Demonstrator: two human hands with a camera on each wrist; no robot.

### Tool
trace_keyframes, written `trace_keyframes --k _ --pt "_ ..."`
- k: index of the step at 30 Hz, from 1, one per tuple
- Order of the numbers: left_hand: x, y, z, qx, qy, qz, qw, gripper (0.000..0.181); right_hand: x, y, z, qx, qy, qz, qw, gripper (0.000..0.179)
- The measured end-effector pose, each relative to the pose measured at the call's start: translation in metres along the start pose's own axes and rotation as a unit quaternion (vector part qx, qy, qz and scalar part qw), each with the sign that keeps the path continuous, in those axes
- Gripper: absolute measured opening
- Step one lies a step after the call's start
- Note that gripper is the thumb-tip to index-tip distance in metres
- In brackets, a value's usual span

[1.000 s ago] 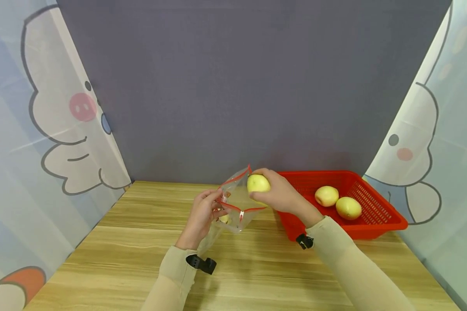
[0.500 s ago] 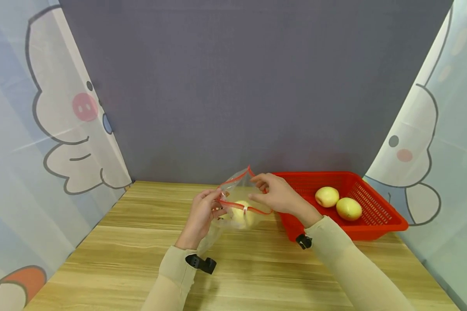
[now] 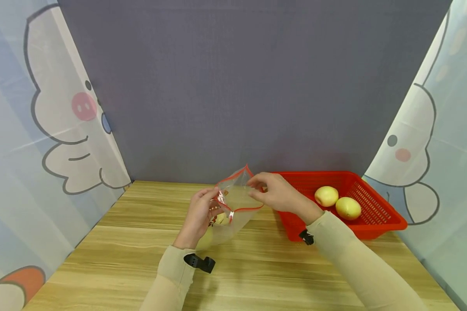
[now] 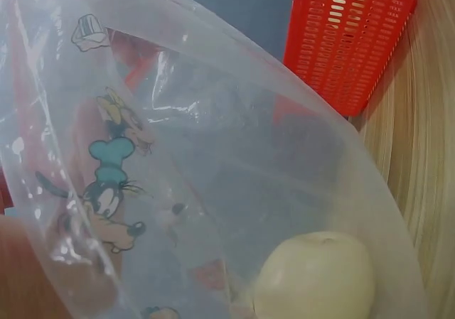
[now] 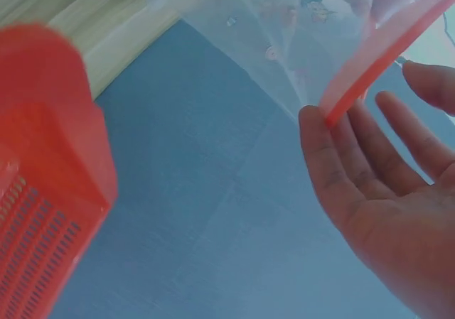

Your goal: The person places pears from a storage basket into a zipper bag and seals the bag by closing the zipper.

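Note:
My left hand [image 3: 198,211] grips one side of a clear zip bag [image 3: 237,224] with a red zip strip and cartoon prints. The bag's mouth gapes upward. Inside its lower part lies a pale yellow apple [image 4: 316,280]; in the head view yellow shapes show through the plastic beside my left hand, partly hidden by it. At the mouth's right corner is my right hand [image 3: 278,192], thumb apart and fingers loosely bent. In the right wrist view its fingertips [image 5: 311,120] touch the red-edged corner, with no fruit in the hand.
A red slotted basket [image 3: 389,224] stands right of the bag, near the back of the wooden table [image 3: 257,268]. Two yellow apples lie in it. Behind rises a dark grey panel [image 3: 233,86], with cartoon-printed curtains [image 3: 62,181] at both sides.
My right hand has let go of a yellow apple, which dropped into the bag. The bag's lower part has swung left, and the basket and its apples stay put.

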State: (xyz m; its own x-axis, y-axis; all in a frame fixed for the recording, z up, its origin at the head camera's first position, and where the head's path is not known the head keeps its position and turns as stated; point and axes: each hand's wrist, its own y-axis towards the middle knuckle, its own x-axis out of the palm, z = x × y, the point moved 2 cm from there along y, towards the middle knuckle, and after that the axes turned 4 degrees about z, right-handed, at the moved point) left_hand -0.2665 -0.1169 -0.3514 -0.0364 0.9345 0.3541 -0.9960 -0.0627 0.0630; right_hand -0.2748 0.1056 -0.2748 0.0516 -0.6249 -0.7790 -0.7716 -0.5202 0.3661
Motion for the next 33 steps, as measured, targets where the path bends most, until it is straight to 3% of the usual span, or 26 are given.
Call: trace_keyframes --k 12,17,23,33 --pt "0.001 0.000 -0.002 0.007 0.001 -0.007 0.9999 0.025 -0.012 -0.004 -0.009 -0.062 -0.123 -0.013 0.9903 0.021" --pt "0.005 -0.002 -0.003 0.005 0.012 -0.024 0.9996 0.027 -0.017 -0.009 0.002 -0.060 -0.176 -0.016 0.9824 0.024" --pt "0.008 -0.002 -0.004 0.003 0.012 -0.026 0.9996 0.027 -0.025 -0.014 0.025 -0.014 -0.209 -0.015 0.9777 0.031" --pt "0.010 -0.004 -0.006 -0.003 0.004 -0.033 0.9994 0.028 -0.049 -0.021 0.072 0.095 -0.216 -0.040 0.9711 0.059"
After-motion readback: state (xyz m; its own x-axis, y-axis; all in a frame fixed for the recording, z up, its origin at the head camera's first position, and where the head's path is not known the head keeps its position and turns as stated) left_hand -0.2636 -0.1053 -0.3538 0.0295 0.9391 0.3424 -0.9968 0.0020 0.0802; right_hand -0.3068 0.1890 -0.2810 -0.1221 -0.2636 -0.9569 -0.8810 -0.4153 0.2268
